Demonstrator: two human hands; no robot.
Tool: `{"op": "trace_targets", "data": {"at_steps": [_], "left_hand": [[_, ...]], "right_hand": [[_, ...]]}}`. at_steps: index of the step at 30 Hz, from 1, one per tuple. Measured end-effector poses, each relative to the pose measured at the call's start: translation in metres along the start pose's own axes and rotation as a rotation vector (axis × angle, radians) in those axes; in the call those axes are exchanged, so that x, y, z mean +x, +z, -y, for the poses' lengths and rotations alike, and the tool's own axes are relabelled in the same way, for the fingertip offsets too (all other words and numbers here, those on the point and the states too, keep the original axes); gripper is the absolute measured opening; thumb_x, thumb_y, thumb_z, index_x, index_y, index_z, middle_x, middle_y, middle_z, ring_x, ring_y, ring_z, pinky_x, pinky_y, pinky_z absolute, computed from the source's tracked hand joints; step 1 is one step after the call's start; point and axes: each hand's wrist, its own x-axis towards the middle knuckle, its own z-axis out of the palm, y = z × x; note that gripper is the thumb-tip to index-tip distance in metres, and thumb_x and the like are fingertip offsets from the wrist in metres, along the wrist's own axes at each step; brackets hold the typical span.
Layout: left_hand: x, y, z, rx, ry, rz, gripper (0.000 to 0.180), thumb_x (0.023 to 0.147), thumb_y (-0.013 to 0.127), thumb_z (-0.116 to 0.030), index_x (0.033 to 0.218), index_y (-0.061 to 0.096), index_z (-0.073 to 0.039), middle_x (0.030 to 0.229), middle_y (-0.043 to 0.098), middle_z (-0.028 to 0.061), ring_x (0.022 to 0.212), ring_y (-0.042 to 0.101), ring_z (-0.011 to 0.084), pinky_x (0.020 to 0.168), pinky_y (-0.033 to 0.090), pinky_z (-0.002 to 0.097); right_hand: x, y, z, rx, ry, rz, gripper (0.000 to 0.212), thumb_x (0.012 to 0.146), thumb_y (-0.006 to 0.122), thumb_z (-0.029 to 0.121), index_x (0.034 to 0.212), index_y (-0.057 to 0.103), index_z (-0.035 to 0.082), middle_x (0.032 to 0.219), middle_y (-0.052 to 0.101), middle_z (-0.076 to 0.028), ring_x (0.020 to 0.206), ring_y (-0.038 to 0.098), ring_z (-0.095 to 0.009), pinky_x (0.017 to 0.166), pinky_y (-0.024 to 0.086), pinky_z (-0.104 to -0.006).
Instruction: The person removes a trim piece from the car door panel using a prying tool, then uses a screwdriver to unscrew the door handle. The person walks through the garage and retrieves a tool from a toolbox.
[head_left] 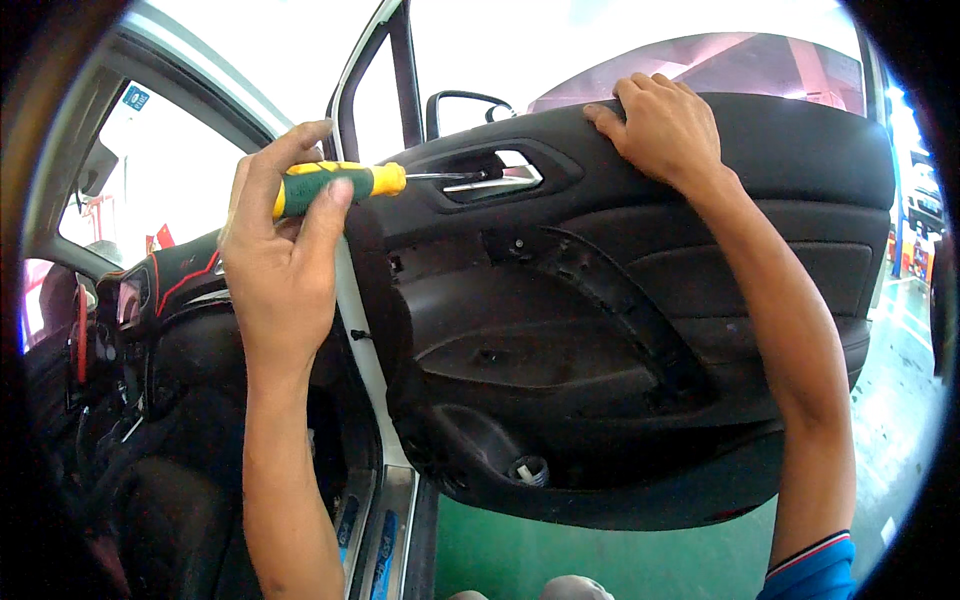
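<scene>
A screwdriver (338, 187) with a green and yellow handle is gripped in my left hand (285, 230), thumb and fingers around the handle. Its metal shaft points right, and the tip lies at the recess of the silver inside door handle (498, 180). Over the top edge of the black door panel (650, 300) rests my right hand (668, 128), fingers hooked toward the window side and partly hidden. Lower on the panel, a curved strip (610, 300) stands exposed, with a small screw or hole near its upper end.
To the left is the car's dark interior with a red-trimmed dashboard (185, 270). A door sill (390, 530) runs beside the green floor (560, 550). Beyond the window is a side mirror (468, 112). A small white item (527, 472) sits in the door's lower pocket.
</scene>
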Motion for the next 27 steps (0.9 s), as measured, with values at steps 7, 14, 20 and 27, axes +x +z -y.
{"op": "trace_targets", "data": {"at_steps": [7,14,20,27], "left_hand": [[0.004,-0.004,-0.013,0.311,-0.153,-0.056,0.027,0.092,0.069,-0.024,0.107,0.068,-0.002,0.09,0.067,0.0078,0.09,0.062,0.0114,0.071,0.048,0.0238],[0.001,-0.005,0.002,0.256,-0.142,-0.034,0.041,0.093,0.066,-0.036,0.111,0.066,0.001,0.084,0.067,0.0102,0.082,0.061,0.0168,0.072,0.049,0.0315],[0.0,-0.01,0.0,0.1,0.005,-0.06,0.044,0.092,0.066,-0.035,0.117,0.064,0.001,0.104,0.066,0.0128,0.085,0.063,0.0211,0.084,0.051,0.0374],[0.005,-0.004,-0.005,0.324,-0.26,-0.054,0.04,0.093,0.066,-0.036,0.108,0.066,0.001,0.091,0.067,0.0121,0.075,0.062,0.0144,0.063,0.049,0.0232]], "right_hand": [[0.001,0.001,0.001,0.001,-0.006,0.011,0.049,0.092,0.054,0.048,0.095,0.071,0.002,0.099,0.07,-0.016,0.099,0.066,-0.032,0.089,0.051,-0.0442],[0.001,0.001,0.001,0.001,-0.01,-0.009,0.05,0.092,0.054,0.049,0.095,0.071,0.002,0.1,0.07,-0.016,0.099,0.066,-0.032,0.089,0.051,-0.0443],[0.002,0.002,0.001,0.0,0.001,0.002,0.049,0.093,0.054,0.049,0.095,0.071,0.002,0.1,0.071,-0.016,0.098,0.066,-0.032,0.089,0.051,-0.0444],[0.0,0.003,0.001,0.002,-0.012,-0.01,0.049,0.093,0.054,0.048,0.095,0.071,0.002,0.1,0.071,-0.016,0.098,0.066,-0.032,0.089,0.051,-0.0443]]}}
